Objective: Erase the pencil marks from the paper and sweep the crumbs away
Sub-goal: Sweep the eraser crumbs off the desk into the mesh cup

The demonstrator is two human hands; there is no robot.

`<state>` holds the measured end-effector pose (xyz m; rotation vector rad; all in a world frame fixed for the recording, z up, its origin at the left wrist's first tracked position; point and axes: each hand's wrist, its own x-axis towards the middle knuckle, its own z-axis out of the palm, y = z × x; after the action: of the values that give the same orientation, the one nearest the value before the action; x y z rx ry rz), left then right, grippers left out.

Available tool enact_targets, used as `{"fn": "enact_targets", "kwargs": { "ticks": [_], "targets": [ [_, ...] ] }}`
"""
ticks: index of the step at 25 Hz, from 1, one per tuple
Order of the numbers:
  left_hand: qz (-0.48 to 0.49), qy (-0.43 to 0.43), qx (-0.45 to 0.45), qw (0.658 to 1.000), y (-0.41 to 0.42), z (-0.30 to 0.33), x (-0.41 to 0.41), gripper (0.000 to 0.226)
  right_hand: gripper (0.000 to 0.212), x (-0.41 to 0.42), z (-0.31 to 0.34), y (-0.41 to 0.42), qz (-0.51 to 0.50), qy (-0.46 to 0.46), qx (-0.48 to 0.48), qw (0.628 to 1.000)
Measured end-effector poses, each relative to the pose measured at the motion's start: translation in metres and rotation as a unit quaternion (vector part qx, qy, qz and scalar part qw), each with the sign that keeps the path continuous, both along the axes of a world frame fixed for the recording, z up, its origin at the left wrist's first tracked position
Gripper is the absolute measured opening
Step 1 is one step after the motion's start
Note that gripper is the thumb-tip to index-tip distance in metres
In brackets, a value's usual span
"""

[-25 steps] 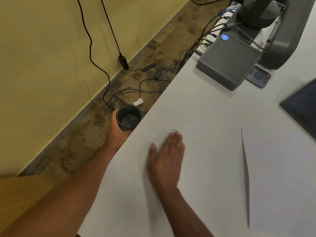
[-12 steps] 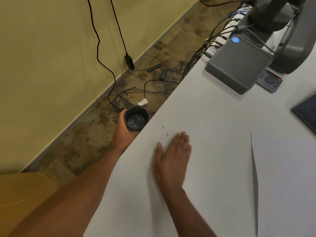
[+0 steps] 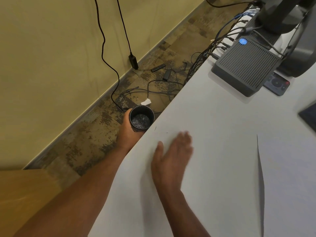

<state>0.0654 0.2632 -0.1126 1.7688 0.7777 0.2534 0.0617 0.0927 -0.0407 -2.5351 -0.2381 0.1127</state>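
Paper (image 3: 289,177) lies flat on the white table (image 3: 213,117), well to the right of the table's left edge, its own left edge lifted slightly and casting a thin dark shadow. A few tiny dark crumbs (image 3: 155,128) sit just inside that table edge. The right hand (image 3: 171,161) rests palm-down on the tabletop between the paper and the edge — fingers straight, close together and holding nothing, the fingertips blurred. The left hand (image 3: 127,130) is below the table edge, fingers wrapped around a black cup (image 3: 142,119) held upright with its rim against the edge; dark specks show at its bottom. Farther along the table from the cup stands a grey ribbed box (image 3: 246,65) with a blue dot — cables (image 3: 220,40) trail off the edge behind it to the floor.
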Motion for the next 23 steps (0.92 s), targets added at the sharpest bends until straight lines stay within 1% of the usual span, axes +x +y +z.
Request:
{"fn": "enact_targets", "kwargs": {
  "ticks": [1, 3, 6, 8, 10, 12, 13, 14, 16, 17, 18, 19, 21, 22, 23],
  "targets": [
    [0.000, -0.002, 0.007, 1.000, 0.000, -0.001, 0.000, 0.112, 0.074, -0.005, -0.003, -0.011, -0.026, 0.021, -0.047, 0.998],
    [-0.002, -0.003, 0.021, 1.000, 0.001, 0.000, 0.001, 0.113, 0.080, -0.014, -0.006, -0.007, -0.003, 0.045, -0.114, 0.992],
    [-0.012, 0.002, 0.019, 1.000, 0.001, 0.003, 0.002, 0.108, 0.079, -0.010, -0.004, 0.038, 0.074, 0.044, -0.125, 0.988],
    [-0.029, -0.017, -0.008, 0.999, -0.003, 0.010, 0.000, 0.102, 0.071, 0.003, -0.001, 0.069, 0.131, 0.037, -0.098, 0.986],
    [-0.021, -0.027, -0.041, 0.999, -0.005, 0.015, -0.001, 0.097, 0.061, 0.015, 0.005, 0.085, 0.189, 0.052, -0.016, 0.980],
    [-0.009, -0.017, -0.027, 0.999, -0.004, 0.015, 0.000, 0.093, 0.055, 0.018, 0.011, 0.078, 0.194, 0.059, 0.086, 0.975],
    [-0.008, -0.007, -0.009, 1.000, -0.003, 0.014, 0.001, 0.096, 0.055, 0.016, 0.010, 0.065, 0.167, 0.045, 0.106, 0.979],
    [-0.005, -0.002, 0.004, 1.000, -0.002, 0.011, 0.001, 0.101, 0.056, 0.012, 0.006, 0.048, 0.125, 0.025, 0.095, 0.987],
    [0.005, 0.000, 0.015, 1.000, -0.001, 0.004, -0.002, 0.109, 0.065, -0.004, -0.002, 0.009, 0.033, 0.010, 0.011, 0.999],
    [0.007, 0.002, 0.022, 1.000, -0.001, 0.002, -0.003, 0.109, 0.071, -0.014, -0.005, -0.003, 0.003, 0.019, -0.035, 0.999],
    [0.008, 0.003, 0.030, 1.000, 0.000, 0.001, -0.003, 0.108, 0.076, -0.024, -0.006, -0.008, -0.004, 0.030, -0.078, 0.996],
    [0.009, 0.004, 0.031, 0.999, 0.001, 0.001, -0.001, 0.107, 0.079, -0.031, -0.007, -0.004, 0.010, 0.040, -0.108, 0.993],
    [0.007, 0.012, 0.023, 1.000, 0.000, 0.005, -0.001, 0.105, 0.082, -0.033, -0.007, 0.024, 0.062, 0.047, -0.130, 0.988],
    [0.000, 0.013, 0.014, 1.000, -0.003, 0.009, -0.002, 0.104, 0.080, -0.025, -0.005, 0.042, 0.091, 0.049, -0.119, 0.987],
    [0.001, 0.010, 0.015, 1.000, -0.005, 0.009, -0.007, 0.101, 0.076, -0.014, -0.002, 0.061, 0.123, 0.053, -0.088, 0.987]
  ]
}}
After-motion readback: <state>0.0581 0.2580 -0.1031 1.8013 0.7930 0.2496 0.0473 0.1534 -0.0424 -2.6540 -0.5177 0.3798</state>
